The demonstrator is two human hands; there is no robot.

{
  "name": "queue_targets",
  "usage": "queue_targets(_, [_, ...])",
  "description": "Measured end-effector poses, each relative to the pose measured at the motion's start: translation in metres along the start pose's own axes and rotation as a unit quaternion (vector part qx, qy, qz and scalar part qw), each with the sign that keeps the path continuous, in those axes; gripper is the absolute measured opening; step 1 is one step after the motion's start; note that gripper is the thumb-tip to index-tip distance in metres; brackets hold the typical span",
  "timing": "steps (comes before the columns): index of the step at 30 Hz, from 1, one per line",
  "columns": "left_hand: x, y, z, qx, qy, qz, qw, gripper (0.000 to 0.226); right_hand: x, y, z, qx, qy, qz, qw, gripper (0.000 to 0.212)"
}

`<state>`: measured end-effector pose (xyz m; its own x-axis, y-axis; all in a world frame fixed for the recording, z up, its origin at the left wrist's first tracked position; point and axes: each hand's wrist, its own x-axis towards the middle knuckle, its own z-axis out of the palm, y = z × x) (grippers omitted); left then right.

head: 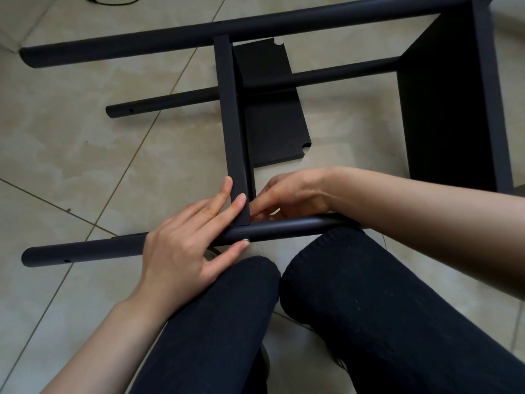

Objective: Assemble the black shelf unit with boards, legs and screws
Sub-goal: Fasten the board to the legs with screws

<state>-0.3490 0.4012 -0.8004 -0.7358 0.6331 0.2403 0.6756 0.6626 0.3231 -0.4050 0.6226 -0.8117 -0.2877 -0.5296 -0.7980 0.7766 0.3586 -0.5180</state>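
Shelf unit lies on its side on the tiled floor [71, 155], partly built. Near leg [93, 247], a black tube, runs across the person's knees [247, 280]. Middle board [231, 132] stands edge-up, its end meeting that leg. Left hand [184, 251] lies flat over the joint, fingers spread, thumb tip touching a silver screw [245, 240] set in the leg. Right hand [289, 197] reaches behind the board just beyond the leg; its grip cannot be told. Loose board [272, 109] lies flat on the floor beyond.
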Motion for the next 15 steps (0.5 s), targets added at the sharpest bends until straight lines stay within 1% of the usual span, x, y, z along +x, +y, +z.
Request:
queue_targets(3, [0.0005, 0.0000, -0.0003, 0.001, -0.001, 0.002, 1.000, 0.051, -0.0046, -0.0028, -0.0024, 0.018, -0.005, 0.001, 1.000, 0.012])
queue_targets(4, [0.0002, 0.0000, -0.0003, 0.000, 0.000, 0.003, 1.000, 0.051, -0.0064, -0.0039, -0.0040, 0.016, -0.004, 0.003, 1.000, 0.012])
queue_targets(8, [0.0001, 0.0001, 0.0002, 0.004, 0.002, 0.003, 1.000, 0.050, -0.0062, -0.0035, -0.0039, -0.010, 0.014, -0.003, 1.000, 0.016])
queue_targets(11, [-0.0003, 0.0003, 0.0002, 0.006, 0.005, 0.004, 1.000, 0.051, 0.0001, 0.0002, 0.0009, -0.028, 0.026, -0.006, 0.999, 0.025])
queue_targets(13, [-0.0005, 0.0004, -0.0003, 0.006, 0.003, 0.005, 1.000, 0.051, 0.0014, 0.0008, 0.0016, -0.017, 0.021, -0.010, 1.000, 0.029])
queue_targets(15, [-0.0004, 0.0006, -0.0004, 0.005, 0.002, 0.003, 1.000, 0.051, -0.0008, -0.0006, -0.0011, 0.009, 0.001, -0.011, 1.000, 0.024])
